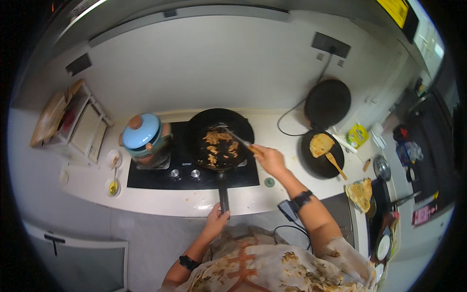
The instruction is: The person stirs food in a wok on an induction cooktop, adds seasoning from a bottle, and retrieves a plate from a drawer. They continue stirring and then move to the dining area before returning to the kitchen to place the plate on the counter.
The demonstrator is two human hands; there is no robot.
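A deep black frying pan (236, 116) stands on the right side of a black two-burner hob (153, 180). Its long dark handle (223, 191) points towards me, and my left hand (217, 218) is wrapped around the end of it. Small browned pieces of food, perhaps meat (218, 136), lie scattered over the pan's bottom. My right hand (270, 160) grips the wooden handle of a metal spatula (237, 136). The spatula's head reaches in among the food, and its tip is hard to make out. Both wrists wear black bands.
A pot with a blue lid (141, 129) occupies the left burner. Small bowls (113, 187) sit left of it. At right, an open electric griddle (312, 168) holds a flatbread (321, 145) and a wooden spatula (336, 166). Another flatbread (359, 193) lies nearby. A green disc (269, 182) rests beside the hob.
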